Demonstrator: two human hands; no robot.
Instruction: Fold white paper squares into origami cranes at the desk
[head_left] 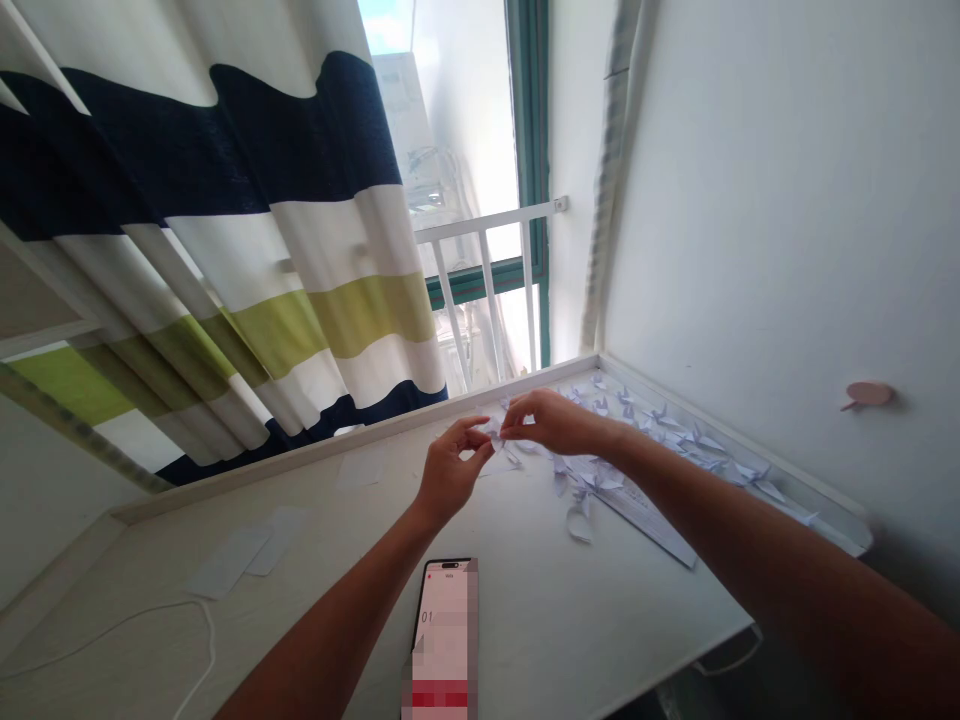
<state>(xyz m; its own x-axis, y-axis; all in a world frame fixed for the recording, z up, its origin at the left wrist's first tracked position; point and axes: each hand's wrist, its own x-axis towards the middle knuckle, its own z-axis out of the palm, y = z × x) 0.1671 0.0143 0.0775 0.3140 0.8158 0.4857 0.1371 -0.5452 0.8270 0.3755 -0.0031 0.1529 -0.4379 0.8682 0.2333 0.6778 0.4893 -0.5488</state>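
Note:
Over the far part of the white desk, both hands meet at a small piece of folded white paper (494, 430). My left hand (453, 468) pinches its near left side between thumb and fingers. From the right, my right hand (553, 421) grips the paper with its fingertips. The fingers hide much of its shape. Just beyond and below the right hand lie several pointed folded paper shapes (658, 418). One with a curled loop of paper (579, 522) lies closest to me.
A phone (442, 630) lies at the desk's near edge. Flat paper sheets (238, 550) and a white cable (212, 640) are on the left. Printed paper (651, 522) lies under the right forearm. A raised rim (360, 440) borders the desk by the striped curtain (300, 150).

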